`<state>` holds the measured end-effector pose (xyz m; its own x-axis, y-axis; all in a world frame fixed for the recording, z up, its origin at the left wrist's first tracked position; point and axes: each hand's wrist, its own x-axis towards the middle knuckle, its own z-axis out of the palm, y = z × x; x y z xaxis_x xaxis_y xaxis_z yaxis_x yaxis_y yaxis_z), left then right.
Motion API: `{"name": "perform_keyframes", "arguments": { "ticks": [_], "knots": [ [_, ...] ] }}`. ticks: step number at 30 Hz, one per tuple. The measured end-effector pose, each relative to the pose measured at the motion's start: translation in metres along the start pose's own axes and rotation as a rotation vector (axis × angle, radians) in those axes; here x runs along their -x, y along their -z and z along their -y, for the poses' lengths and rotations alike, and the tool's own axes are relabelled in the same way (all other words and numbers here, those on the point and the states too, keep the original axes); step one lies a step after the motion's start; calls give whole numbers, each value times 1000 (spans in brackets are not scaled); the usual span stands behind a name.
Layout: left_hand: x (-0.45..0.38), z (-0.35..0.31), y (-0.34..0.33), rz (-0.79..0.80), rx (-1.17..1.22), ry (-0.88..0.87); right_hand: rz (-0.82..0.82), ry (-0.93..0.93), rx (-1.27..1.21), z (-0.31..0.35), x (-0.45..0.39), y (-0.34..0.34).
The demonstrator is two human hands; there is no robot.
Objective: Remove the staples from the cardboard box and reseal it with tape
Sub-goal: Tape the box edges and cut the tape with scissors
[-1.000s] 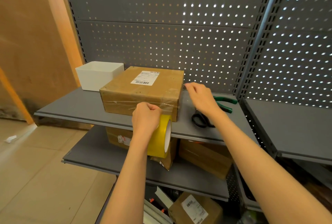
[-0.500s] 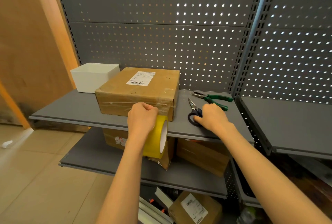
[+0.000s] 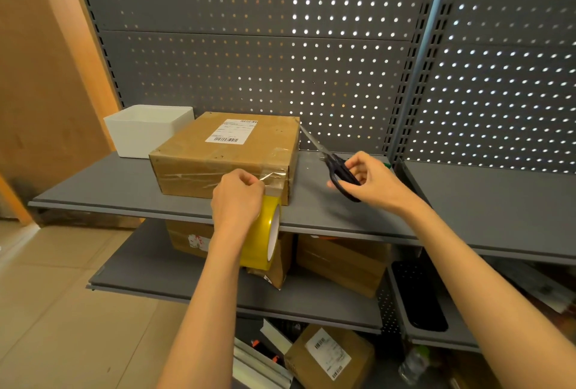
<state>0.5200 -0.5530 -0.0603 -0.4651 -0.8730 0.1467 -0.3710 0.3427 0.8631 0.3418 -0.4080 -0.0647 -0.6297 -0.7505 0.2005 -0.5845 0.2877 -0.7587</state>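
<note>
A brown cardboard box (image 3: 227, 151) with a white shipping label lies on the grey upper shelf (image 3: 327, 211). Clear tape runs over its right top and down its front face. My left hand (image 3: 238, 198) grips a yellow tape roll (image 3: 265, 232) just below the box's front right corner, with a strip of tape stretched up to the box. My right hand (image 3: 371, 181) holds black-handled scissors (image 3: 336, 167) in the air right of the box, blades pointing up and left toward the box's far right corner.
A white bin (image 3: 146, 130) stands behind the box on the left. A green plier handle (image 3: 387, 165) peeks out behind my right hand. Several cardboard boxes (image 3: 339, 261) lie on the lower shelves. A perforated grey back panel (image 3: 280, 61) closes off the rear.
My right hand went from the box's right edge down to the scissors on the shelf and lifted them. My left hand kept hold of the tape roll.
</note>
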Motion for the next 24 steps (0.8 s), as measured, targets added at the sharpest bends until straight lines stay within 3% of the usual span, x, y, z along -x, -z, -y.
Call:
{"name": "perform_keyframes", "arguments": {
  "ticks": [6, 24],
  "knots": [
    [-3, 2, -1, 0, 0, -1, 176, 21, 122, 5, 14, 8],
    [-6, 5, 0, 15, 51, 34, 343, 0, 78, -1, 27, 24]
  ]
}}
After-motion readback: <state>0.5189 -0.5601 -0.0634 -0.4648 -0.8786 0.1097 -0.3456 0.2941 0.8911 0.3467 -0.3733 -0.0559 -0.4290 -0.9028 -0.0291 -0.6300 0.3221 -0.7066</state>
